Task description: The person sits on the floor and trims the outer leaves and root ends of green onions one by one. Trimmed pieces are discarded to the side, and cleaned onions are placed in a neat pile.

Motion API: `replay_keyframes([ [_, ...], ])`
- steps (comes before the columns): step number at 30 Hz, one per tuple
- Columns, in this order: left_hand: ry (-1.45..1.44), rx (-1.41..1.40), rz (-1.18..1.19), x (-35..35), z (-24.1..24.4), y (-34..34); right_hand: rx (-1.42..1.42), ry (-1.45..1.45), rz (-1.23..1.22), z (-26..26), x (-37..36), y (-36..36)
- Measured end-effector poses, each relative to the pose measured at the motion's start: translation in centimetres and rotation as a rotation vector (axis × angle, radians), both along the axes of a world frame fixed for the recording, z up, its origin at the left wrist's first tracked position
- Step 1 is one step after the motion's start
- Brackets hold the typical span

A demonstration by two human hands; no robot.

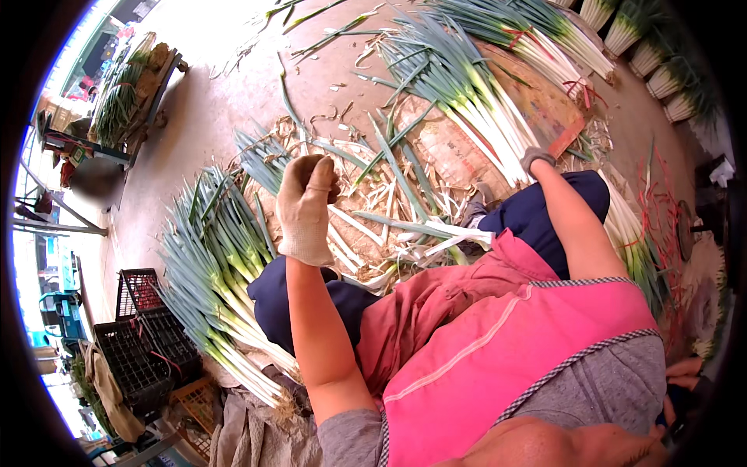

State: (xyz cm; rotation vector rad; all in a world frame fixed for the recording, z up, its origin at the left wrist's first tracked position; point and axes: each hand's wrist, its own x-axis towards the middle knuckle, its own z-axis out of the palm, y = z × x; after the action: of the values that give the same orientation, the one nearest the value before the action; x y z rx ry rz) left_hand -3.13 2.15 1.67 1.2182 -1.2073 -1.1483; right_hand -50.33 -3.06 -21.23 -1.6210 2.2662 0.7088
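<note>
My left hand (307,204), in a pale knit glove, is raised above the littered floor with its fingers curled in; nothing shows in it. My right hand (536,160), in a greyish glove, touches the white lower stalks of a loose pile of green onions (475,96) by my right knee; its fingers are mostly hidden. Another heap of green onions (233,257) lies beside my left knee, roots towards me. Between my knees a peeled green onion (461,232) with a white stalk rests near the pink apron (443,286). Stripped leaves and stalks (373,222) are scattered past it.
Tied green onion bundles (534,46) lie on a board at the upper right, with more bundles (633,38) behind. Red ties (659,210) hang at the right. Black plastic crates (140,356) stand at the lower left. A loaded cart (143,111) is at the upper left.
</note>
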Motion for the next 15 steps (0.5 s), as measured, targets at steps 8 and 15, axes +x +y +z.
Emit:
replay_keyframes([
  [8,0.064,-0.036,0.214,4.3,0.5,1.8,0.097,-0.656,0.325,-4.8,17.9,2.1],
  [15,0.283,0.089,0.504,10.4,-0.5,5.4,0.243,-1.105,0.648,-7.2,33.3,4.3],
])
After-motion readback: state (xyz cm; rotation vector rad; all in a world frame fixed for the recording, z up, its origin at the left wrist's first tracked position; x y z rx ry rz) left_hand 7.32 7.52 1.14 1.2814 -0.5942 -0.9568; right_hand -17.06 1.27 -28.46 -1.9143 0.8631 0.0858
